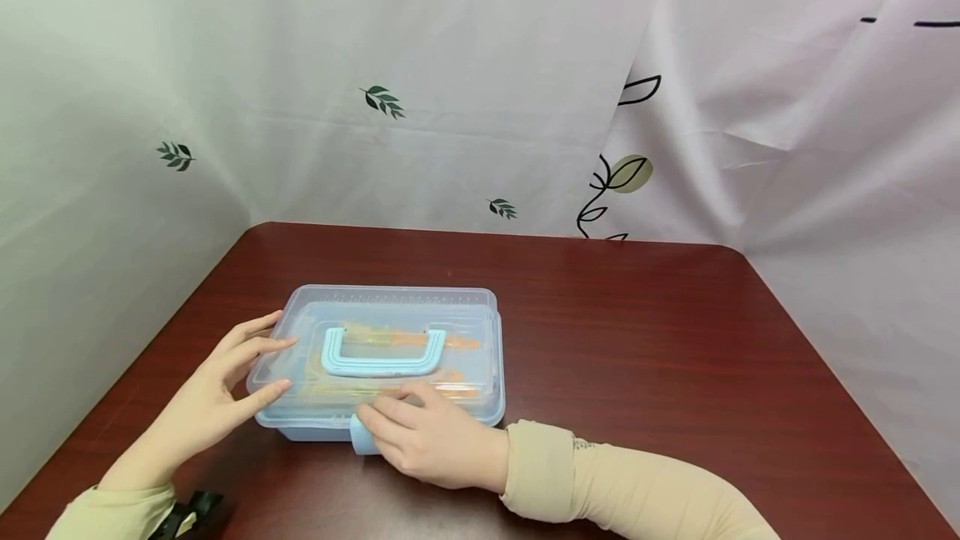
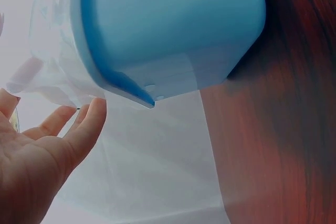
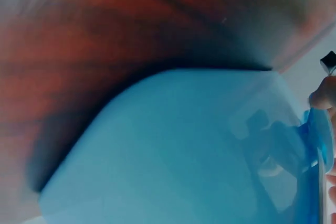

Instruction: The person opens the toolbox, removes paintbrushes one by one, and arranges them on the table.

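A light blue plastic box [image 1: 315,433] with a see-through lid [image 1: 405,297] stands on the table, left of the middle. On top of the lid lies a pale blue carrying handle [image 1: 382,367]. Orange and yellowish things [image 1: 408,338] show blurred through the lid. My left hand [image 1: 221,382] rests its spread fingers on the lid's left edge; the left wrist view shows its fingertips [image 2: 97,111] by the rim. At the front, my right hand [image 1: 438,442] pinches the blue latch [image 1: 363,435]. In the right wrist view the thumb [image 3: 323,97] touches this latch, which sticks outward.
The dark red wooden table [image 1: 637,340] extends behind the box and far to its right. White curtains [image 1: 450,40] with leaf prints hang along the back and sides. A black strap [image 1: 183,517] is at the left sleeve.
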Tool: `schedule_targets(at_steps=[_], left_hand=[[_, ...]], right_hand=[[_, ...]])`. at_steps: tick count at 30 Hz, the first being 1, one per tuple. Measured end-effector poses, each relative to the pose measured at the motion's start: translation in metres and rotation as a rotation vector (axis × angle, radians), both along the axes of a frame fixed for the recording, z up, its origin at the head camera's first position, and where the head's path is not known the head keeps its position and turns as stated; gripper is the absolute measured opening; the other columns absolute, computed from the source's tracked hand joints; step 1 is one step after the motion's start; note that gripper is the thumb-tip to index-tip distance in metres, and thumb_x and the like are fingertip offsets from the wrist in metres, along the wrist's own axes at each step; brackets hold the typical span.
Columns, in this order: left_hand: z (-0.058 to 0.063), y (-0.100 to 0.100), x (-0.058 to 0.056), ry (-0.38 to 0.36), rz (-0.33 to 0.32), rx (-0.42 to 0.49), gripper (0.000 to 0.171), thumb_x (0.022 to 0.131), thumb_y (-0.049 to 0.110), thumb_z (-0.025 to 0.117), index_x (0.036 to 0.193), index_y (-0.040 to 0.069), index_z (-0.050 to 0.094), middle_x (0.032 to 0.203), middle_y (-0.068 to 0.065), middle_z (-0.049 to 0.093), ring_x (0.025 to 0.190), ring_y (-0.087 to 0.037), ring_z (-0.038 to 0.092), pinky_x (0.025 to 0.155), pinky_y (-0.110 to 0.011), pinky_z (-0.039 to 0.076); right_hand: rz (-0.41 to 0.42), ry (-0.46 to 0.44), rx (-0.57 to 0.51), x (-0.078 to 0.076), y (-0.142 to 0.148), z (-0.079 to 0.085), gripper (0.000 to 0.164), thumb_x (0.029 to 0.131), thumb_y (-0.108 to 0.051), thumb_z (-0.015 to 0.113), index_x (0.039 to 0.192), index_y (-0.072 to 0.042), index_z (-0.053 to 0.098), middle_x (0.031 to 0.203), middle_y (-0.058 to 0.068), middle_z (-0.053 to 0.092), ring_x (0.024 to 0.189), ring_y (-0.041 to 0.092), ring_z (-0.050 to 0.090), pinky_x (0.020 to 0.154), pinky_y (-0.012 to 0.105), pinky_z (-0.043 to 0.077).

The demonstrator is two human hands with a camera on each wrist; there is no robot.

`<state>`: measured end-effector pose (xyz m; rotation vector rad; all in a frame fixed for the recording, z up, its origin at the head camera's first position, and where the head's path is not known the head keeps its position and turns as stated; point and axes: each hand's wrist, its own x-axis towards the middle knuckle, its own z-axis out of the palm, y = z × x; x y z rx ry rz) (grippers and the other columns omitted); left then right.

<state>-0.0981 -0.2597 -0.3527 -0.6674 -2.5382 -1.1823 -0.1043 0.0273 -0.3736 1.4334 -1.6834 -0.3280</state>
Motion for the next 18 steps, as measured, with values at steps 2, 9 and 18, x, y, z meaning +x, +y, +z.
schedule_targets(at_steps=[2,9,18], left_hand=[[0.0,0.0,0.0,0.004,-0.005,0.006,0.045,0.078,-0.005,0.072,0.12,0.005,0.06,0.144,0.004,0.031,0.122,0.014,0.033,0.09,0.001,0.029],[0.001,0.002,0.0,0.034,-0.003,-0.01,0.046,0.077,-0.006,0.073,0.12,0.005,0.061,0.144,0.004,0.032,0.122,0.012,0.032,0.089,0.001,0.03],[0.002,0.001,0.001,0.06,0.005,-0.032,0.045,0.075,-0.005,0.074,0.118,0.004,0.062,0.143,0.004,0.034,0.123,0.01,0.03,0.089,0.002,0.029]], right_hand=[[-0.003,-0.004,-0.008,0.001,0.002,0.0,0.031,0.093,-0.014,0.039,0.102,-0.02,0.069,0.121,-0.002,0.062,0.106,0.011,0.056,0.092,0.03,0.041],[-0.002,-0.02,-0.046,0.006,0.005,0.009,0.044,0.098,-0.009,0.026,0.093,-0.022,0.068,0.115,-0.003,0.064,0.104,0.011,0.057,0.091,0.029,0.042],[0.047,-0.014,-0.124,0.016,0.005,0.03,0.03,0.096,-0.009,0.034,0.083,-0.017,0.059,0.097,-0.004,0.064,0.096,0.012,0.06,0.084,0.027,0.044]])
